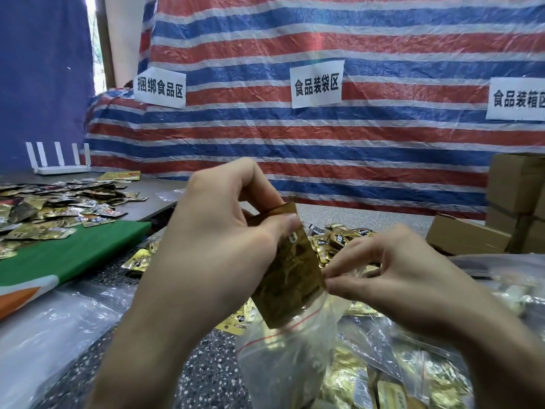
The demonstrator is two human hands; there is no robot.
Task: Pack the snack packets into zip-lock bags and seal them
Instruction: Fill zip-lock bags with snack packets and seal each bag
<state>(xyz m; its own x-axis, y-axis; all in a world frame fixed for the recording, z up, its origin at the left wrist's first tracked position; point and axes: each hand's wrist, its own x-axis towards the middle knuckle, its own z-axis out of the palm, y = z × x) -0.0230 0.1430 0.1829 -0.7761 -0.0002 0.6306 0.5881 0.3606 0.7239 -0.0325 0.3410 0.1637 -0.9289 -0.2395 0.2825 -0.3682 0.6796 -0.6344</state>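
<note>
Item 1. Filled zip-lock bags (368, 385), lower right, lying on the speckled countertop (206, 376). They are stuffed with gold packets and overlap, so no count can be made.

Item 2. One zip-lock bag (280, 358), clear with a red seal line, mouth open and facing up, centre.

Item 3. One gold snack packet (292, 270), tilted, its lower end inside that bag's mouth.

Item 4. Two hands. The left hand (218, 240) grips the packet's upper part, thumb across its face. The right hand (395, 276) pinches the bag's rim between thumb and fingertips.

Item 5. Empty clear bags (53, 335), lower left, layered. Number unclear.

Item 6. One green sheet (73, 255), left.

Item 7. Two heaps of loose packets, too many to count. One heap (339, 234) lies just behind the hands. The larger heap (44, 208) spreads over the left table.

Item 8. Cardboard boxes (513, 187), right, stacked. One more lies flat in front of the stack.

Item 9. One white router (59, 169) with five antennas, far left.

Item 10. Three paper signs (317, 84) fixed to the striped tarpaulin (324, 143) behind.
</note>
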